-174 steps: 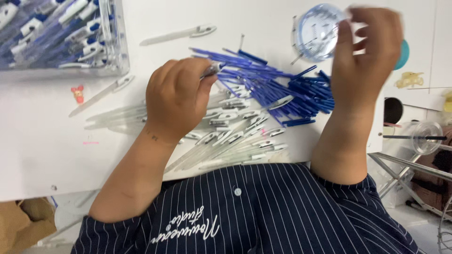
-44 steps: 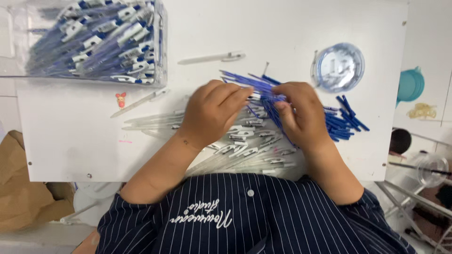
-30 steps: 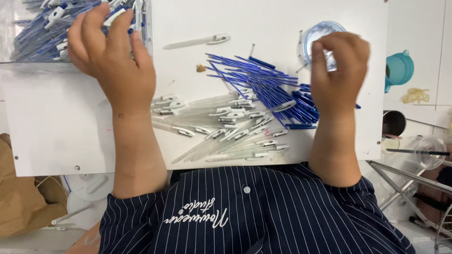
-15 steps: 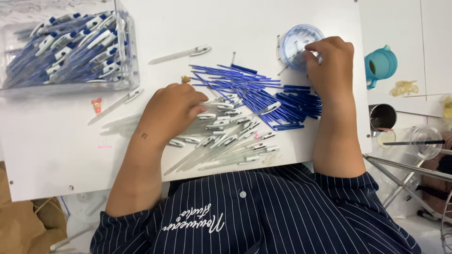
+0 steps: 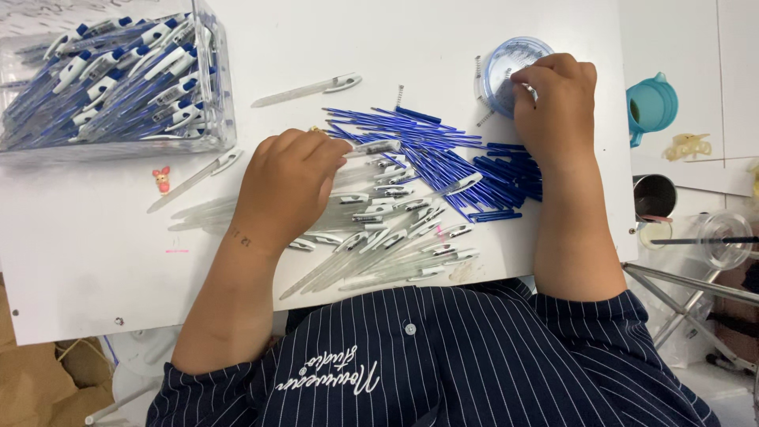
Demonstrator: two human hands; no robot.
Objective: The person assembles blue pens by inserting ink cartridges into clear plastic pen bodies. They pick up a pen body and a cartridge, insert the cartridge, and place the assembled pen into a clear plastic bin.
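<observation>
1. Both hands work over the white table (image 5: 95,261): the left hand (image 5: 285,190) lies knuckles up on the heap of clear pen barrels (image 5: 371,237), fingers curled, their tips pinching one clear barrel (image 5: 375,147) at the heap's far edge.
2. Beyond the table's left part stands a clear plastic box (image 5: 213,119), rectangular, filled with finished blue-and-white pens (image 5: 111,71).
3. Blue refills (image 5: 443,154) lie fanned in a pile between the two hands, just beside the clear barrels.
4. Right hand (image 5: 553,107) is bent at the rim of a round clear tub (image 5: 498,67), fingertips drawn together inside it; what they pinch is too small to tell.
5. Small springs (image 5: 478,67) lie on the table touching or just beside the tub; one lone barrel (image 5: 304,88) lies apart toward the box.
6. Half a second ago the left hand lay flat on the barrel heap; now its fingertips have closed on one barrel, while the right hand stays at the tub.
</observation>
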